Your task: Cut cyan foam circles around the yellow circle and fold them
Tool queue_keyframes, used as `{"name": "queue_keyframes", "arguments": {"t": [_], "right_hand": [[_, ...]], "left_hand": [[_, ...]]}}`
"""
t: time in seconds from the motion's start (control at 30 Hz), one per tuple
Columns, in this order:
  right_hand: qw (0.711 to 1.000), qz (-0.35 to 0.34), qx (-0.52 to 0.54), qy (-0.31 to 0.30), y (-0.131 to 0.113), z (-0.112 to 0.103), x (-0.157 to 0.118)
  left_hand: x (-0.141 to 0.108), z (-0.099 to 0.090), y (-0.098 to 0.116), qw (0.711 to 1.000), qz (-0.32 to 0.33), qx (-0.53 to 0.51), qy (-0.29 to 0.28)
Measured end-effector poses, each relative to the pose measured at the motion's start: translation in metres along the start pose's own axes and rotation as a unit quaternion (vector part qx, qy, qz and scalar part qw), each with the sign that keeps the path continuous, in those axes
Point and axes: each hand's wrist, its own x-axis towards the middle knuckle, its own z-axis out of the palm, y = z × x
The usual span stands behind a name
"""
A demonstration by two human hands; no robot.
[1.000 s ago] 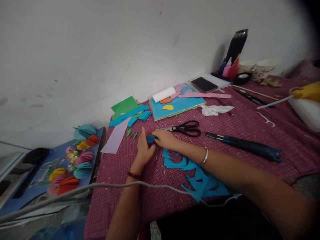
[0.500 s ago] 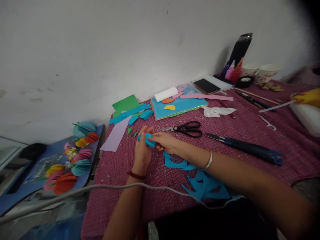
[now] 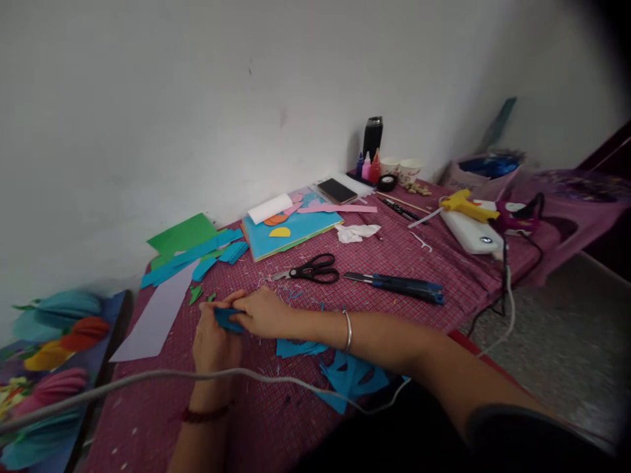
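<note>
A blue paper piece (image 3: 227,319) is held between my two hands, just above the checked tablecloth. My left hand (image 3: 213,341) has its fingers closed around the paper's left side. From the right, my right hand (image 3: 263,311) grips it, with the fingertips pressed on the paper and partly hiding it. Blue paper offcuts (image 3: 352,378) lie beneath my right forearm. Black-handled scissors (image 3: 315,268) rest beyond my right hand, and a utility knife (image 3: 399,286) lies to their right. Small green scraps (image 3: 196,293) sit just past my left hand.
Blue strips (image 3: 197,255), a green sheet (image 3: 182,235) and a lilac sheet (image 3: 160,315) lie at left. A phone (image 3: 337,190), a bottle (image 3: 373,136) and a yellow glue gun (image 3: 468,207) are farther back. A pale cable (image 3: 256,376) crosses in front. Paper ornaments (image 3: 64,315) stand at left.
The camera view has swung to the right, so the table's things appear farther left and the glue gun is fully in sight. Both hands still hold the blue paper, now tilted differently and darker.
</note>
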Motion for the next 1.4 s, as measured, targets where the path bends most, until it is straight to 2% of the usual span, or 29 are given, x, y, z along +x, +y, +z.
{"name": "queue_keyframes", "arguments": {"t": [0.07, 0.13, 0.23, 0.3, 0.37, 0.4, 0.47, 0.5, 0.57, 0.63, 0.67, 0.73, 0.77, 0.8, 0.87, 0.97, 1.03, 1.1, 1.17, 1.27, 1.33, 1.4], "right_hand": [[1.0, 0.005, 0.019, -0.004, -0.001, 0.001, 0.0], [0.997, 0.025, 0.073, -0.009, -0.002, -0.002, 0.003], [0.981, 0.062, 0.183, 0.005, 0.002, -0.026, 0.014], [0.964, 0.075, 0.246, 0.07, 0.011, -0.056, 0.02], [0.932, 0.082, 0.323, 0.139, 0.027, -0.091, 0.021], [0.917, 0.083, 0.36, 0.152, 0.036, -0.109, 0.019], [0.897, 0.095, 0.394, 0.177, 0.055, -0.139, 0.01], [0.892, 0.107, 0.399, 0.185, 0.065, -0.151, 0.002], [0.889, 0.126, 0.402, 0.182, 0.082, -0.168, -0.017], [0.892, 0.15, 0.393, 0.169, 0.099, -0.177, -0.04], [0.894, 0.165, 0.383, 0.163, 0.106, -0.18, -0.051], [0.903, 0.191, 0.357, 0.144, 0.122, -0.185, -0.071], [0.908, 0.203, 0.341, 0.135, 0.129, -0.187, -0.079], [0.912, 0.216, 0.327, 0.124, 0.137, -0.188, -0.086], [0.914, 0.248, 0.303, 0.104, 0.15, -0.189, -0.095], [0.909, 0.293, 0.279, 0.104, 0.164, -0.182, -0.099], [0.918, 0.297, 0.248, 0.088, 0.165, -0.17, -0.096], [0.937, 0.281, 0.203, 0.045, 0.16, -0.154, -0.089], [0.951, 0.261, 0.164, -0.006, 0.151, -0.136, -0.081], [0.965, 0.228, 0.098, -0.08, 0.137, -0.116, -0.07], [0.973, 0.205, 0.019, -0.105, 0.129, -0.113, -0.066], [0.981, 0.161, -0.054, -0.093, 0.117, -0.121, -0.067]], "left_hand": [[0.003, 0.003, 0.001, 0.995, -0.045, -0.09, 0.025], [0.005, 0.002, 0.008, 0.987, -0.073, -0.142, 0.013], [0.008, -0.004, 0.024, 0.981, -0.057, -0.183, -0.006], [0.013, -0.004, 0.031, 0.992, -0.016, -0.125, -0.007], [0.02, 0.004, 0.03, 0.999, 0.022, 0.025, -0.034], [0.025, 0.012, 0.027, 0.989, 0.043, 0.12, -0.077], [0.035, 0.035, 0.018, 0.941, 0.092, 0.268, -0.187], [0.04, 0.049, 0.014, 0.901, 0.131, 0.338, -0.237], [0.046, 0.078, 0.008, 0.798, 0.206, 0.468, -0.318], [0.05, 0.105, 0.005, 0.708, 0.245, 0.554, -0.364], [0.05, 0.116, 0.005, 0.672, 0.254, 0.584, -0.377], [0.051, 0.133, 0.004, 0.624, 0.264, 0.624, -0.389], [0.051, 0.138, 0.004, 0.613, 0.266, 0.634, -0.389], [0.052, 0.143, 0.005, 0.612, 0.265, 0.637, -0.388], [0.055, 0.146, 0.007, 0.632, 0.25, 0.629, -0.377], [0.063, 0.135, 0.014, 0.705, 0.211, 0.594, -0.325], [0.069, 0.116, 0.02, 0.77, 0.193, 0.551, -0.259], [0.073, 0.09, 0.024, 0.83, 0.177, 0.495, -0.185], [0.073, 0.06, 0.025, 0.875, 0.142, 0.439, -0.144], [0.066, 0.022, 0.022, 0.929, 0.086, 0.344, -0.109], [0.058, 0.007, 0.02, 0.937, 0.082, 0.32, -0.113], [0.05, 0.002, 0.021, 0.902, 0.111, 0.387, -0.154]]}}
